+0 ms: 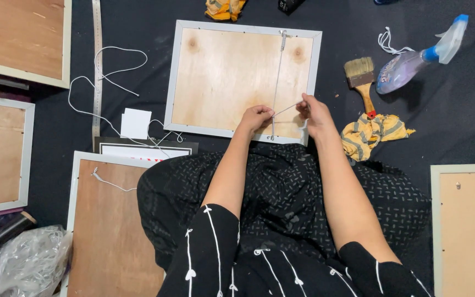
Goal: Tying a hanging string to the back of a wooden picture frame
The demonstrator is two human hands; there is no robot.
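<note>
Covering the work area is a dark cloth surface on which several frames lie face down. Far left of the grip lies a metal ruler beside loose white cord; a clear plastic bag sits at the lower left, contents not discernible. The left hand and right hand each pinch a white string stretched taut between them, over the lower edge of the silver-edged frame. Right of the grip lie a paintbrush, a yellow rag and a spray bottle.
</note>
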